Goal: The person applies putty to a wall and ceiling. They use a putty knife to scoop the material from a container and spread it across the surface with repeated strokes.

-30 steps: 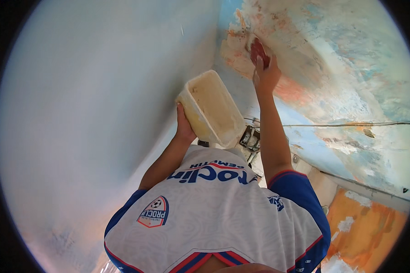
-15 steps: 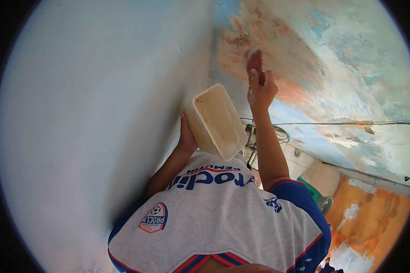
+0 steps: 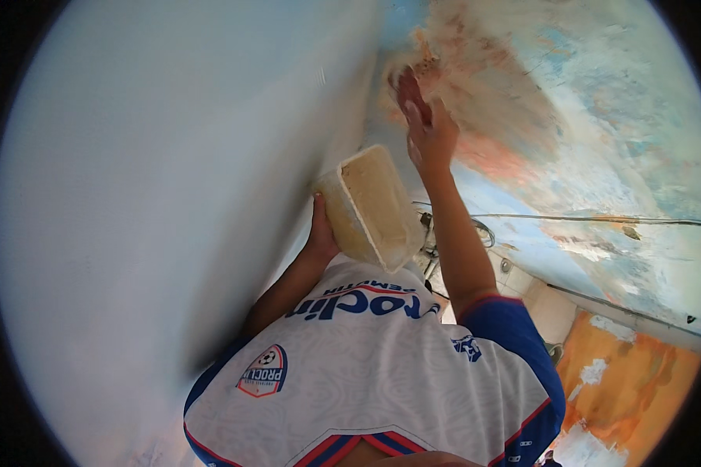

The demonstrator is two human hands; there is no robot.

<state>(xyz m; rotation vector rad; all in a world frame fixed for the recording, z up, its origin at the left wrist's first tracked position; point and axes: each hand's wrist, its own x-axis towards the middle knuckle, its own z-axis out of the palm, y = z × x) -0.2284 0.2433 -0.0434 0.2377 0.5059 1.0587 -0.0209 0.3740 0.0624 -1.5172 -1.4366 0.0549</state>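
Note:
My left hand (image 3: 322, 227) grips the side of a cream plastic tub (image 3: 350, 222), held tilted in front of my chest; its thumb shows and its other fingers are hidden behind the tub. Pale residue coats the inside of the tub. Up at the wall corner, my right hand (image 3: 433, 138) is closed round a dark red, flat-looking scraper (image 3: 413, 93), smeared by motion. The tool's far end is at the patchy wall (image 3: 506, 101), which shows orange, blue and whitish areas. Whitish smears mark the fingers of this hand.
A smooth pale blue wall (image 3: 156, 171) rises close on my left. A thin cable (image 3: 584, 219) runs along the right wall, with a dark coil beside my right forearm. Lower right is an orange wall (image 3: 623, 381) with white patches, beyond some pale tiles.
My right hand and the scraper have swung left and slightly up along the wall, closer to the corner. The tub in my left hand has tilted a little.

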